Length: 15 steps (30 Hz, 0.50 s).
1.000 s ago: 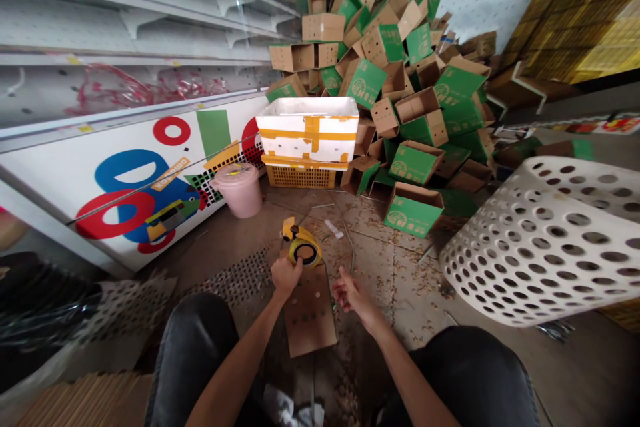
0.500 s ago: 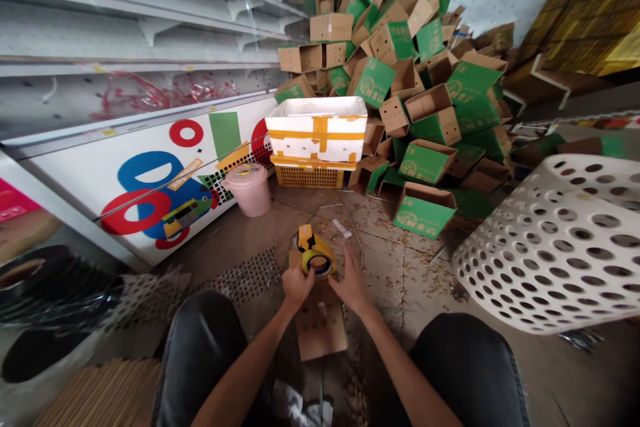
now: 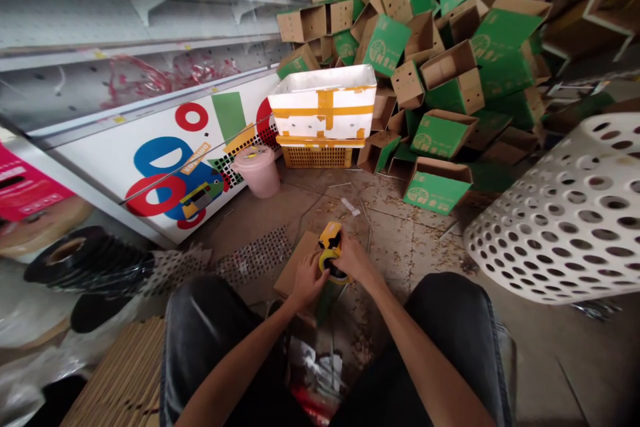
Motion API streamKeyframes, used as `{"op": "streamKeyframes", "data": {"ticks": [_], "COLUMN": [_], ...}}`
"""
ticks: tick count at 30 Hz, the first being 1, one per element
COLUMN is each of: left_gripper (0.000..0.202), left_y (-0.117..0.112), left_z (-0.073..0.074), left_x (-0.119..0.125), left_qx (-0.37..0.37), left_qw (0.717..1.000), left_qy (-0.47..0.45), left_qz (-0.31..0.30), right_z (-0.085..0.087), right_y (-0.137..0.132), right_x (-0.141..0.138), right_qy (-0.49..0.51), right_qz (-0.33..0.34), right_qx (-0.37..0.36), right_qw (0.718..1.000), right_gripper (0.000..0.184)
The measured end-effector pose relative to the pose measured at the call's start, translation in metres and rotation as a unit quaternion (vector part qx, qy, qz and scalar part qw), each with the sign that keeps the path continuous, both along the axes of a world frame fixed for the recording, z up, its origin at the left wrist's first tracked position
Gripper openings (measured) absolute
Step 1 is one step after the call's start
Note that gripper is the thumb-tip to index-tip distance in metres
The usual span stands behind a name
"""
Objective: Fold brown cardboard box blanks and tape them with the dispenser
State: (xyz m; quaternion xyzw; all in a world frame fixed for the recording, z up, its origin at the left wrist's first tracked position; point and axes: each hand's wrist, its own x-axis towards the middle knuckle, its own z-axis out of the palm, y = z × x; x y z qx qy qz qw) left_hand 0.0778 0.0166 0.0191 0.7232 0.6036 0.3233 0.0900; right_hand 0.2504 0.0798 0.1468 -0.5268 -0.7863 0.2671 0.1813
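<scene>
Head view, looking down past our dark trousers (image 3: 210, 347) at the littered concrete floor (image 3: 320, 193). Our right hand (image 3: 354, 261) is closed over a yellow tape dispenser (image 3: 330, 237), its fingers wrapped around the tape roll (image 3: 334, 269) and hiding part of it. Our left hand (image 3: 309, 282) is curled, touching the lower side of the dispenser and lying above a flattened cardboard box (image 3: 295, 273); we cannot tell whether it has hold of the dispenser or the cardboard. The dispenser sits over that box, between our knees, with a green printed panel (image 3: 324, 300) showing just below the hands.

Farther ahead on the floor, a white foam box (image 3: 323, 103) bound with yellow tape rests on an orange plastic crate (image 3: 317, 157), with a pink lidded bucket (image 3: 257, 171) just to its left. A heap of brown-and-green cardboard boxes (image 3: 425, 33) rises behind and to the right. A white perforated plastic basket (image 3: 565, 213) tilts at our right, and a black roll of plastic film (image 3: 85, 257) lies at our left, near a painted display freezer (image 3: 165, 160) below white metal shelves (image 3: 125, 10).
</scene>
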Motion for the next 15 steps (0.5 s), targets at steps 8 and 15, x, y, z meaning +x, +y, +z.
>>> {"op": "streamKeyframes", "data": {"ticks": [8,15], "left_gripper": [0.064,0.066], "left_y": [-0.008,0.027], "left_z": [-0.041,-0.05], "left_x": [-0.016,-0.014], "left_qx": [-0.057,-0.074], "left_qw": [0.987,0.978], "left_qy": [0.148,0.185], "left_qz": [-0.033,-0.062], "right_z": [0.059,0.079], "right_y": [0.002,0.005], "right_x": [0.046,0.077], "right_qy": [-0.04,0.0], "right_qz": [-0.148,-0.24], "right_qx": [0.03,-0.039], "right_qw": [0.988,0.97], "right_gripper": [0.059,0.048]}}
